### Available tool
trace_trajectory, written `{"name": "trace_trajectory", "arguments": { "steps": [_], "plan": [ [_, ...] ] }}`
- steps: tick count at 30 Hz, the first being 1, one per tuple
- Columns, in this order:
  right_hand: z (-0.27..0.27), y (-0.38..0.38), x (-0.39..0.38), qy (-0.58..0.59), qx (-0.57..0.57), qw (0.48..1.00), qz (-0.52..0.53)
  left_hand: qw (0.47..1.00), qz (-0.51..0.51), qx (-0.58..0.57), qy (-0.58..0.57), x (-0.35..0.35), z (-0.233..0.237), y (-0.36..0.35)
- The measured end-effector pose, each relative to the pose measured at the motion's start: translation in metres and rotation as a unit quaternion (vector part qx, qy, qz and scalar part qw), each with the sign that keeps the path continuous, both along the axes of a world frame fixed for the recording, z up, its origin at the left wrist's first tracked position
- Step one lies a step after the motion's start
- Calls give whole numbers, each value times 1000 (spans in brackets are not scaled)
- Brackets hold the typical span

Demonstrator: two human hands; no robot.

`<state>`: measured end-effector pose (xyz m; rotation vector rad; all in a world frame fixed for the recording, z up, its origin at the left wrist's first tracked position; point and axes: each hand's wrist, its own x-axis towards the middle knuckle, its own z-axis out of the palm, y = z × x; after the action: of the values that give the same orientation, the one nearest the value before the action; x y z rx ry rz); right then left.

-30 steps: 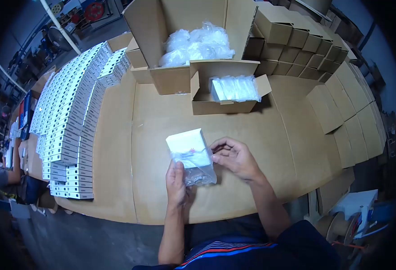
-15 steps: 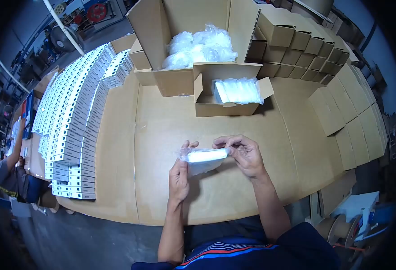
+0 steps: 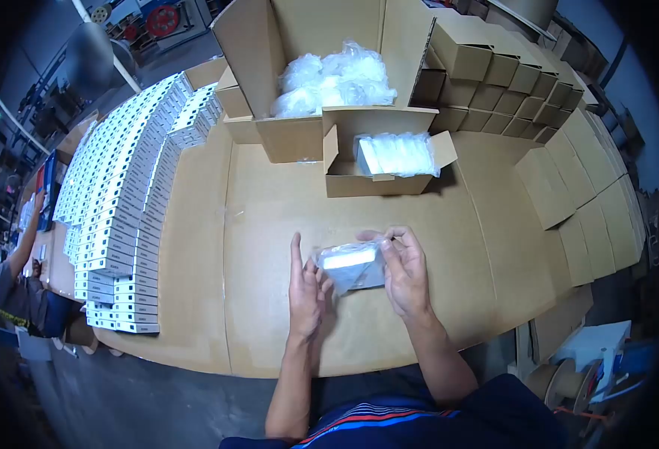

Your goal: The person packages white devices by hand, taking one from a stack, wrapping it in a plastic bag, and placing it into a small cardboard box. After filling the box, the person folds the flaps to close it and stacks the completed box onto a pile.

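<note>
A small white box in a clear plastic bag (image 3: 350, 262) is held above the cardboard-covered table, tilted, with glare on its upper face. My right hand (image 3: 406, 278) pinches the bag at its right end between thumb and fingers. At the bag's left edge is my left hand (image 3: 307, 299), index finger pointing up and the other fingers apart; it may lightly touch the loose plastic. Beyond my hands stands an open small carton (image 3: 378, 185), with a row of bagged white items (image 3: 398, 153) inside.
A large open carton (image 3: 290, 141) behind holds a heap of clear plastic bags (image 3: 335, 78). Stacked white boxes (image 3: 124, 202) line the left side. Brown cartons (image 3: 494, 93) are piled at back right, more (image 3: 595, 206) on the right. Another person (image 3: 26, 284) works at far left.
My left hand has loosened from the bag and its index finger is now raised. The bagged box has shifted slightly right and turned, showing more of its face, with my right hand gripping its end.
</note>
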<state>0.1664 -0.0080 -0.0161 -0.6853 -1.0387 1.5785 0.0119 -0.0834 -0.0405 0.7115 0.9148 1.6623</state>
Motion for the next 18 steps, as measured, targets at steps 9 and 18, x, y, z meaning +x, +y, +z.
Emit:
{"name": "trace_trajectory", "arguments": {
  "steps": [9,18],
  "plan": [
    [1,0,3,-38,65,997,3,995,-32,-92,35,14,6,-1],
    [-1,-1,15,-72,-47,996,-11,992,8,-121,19,16,0,4]
  ]
}}
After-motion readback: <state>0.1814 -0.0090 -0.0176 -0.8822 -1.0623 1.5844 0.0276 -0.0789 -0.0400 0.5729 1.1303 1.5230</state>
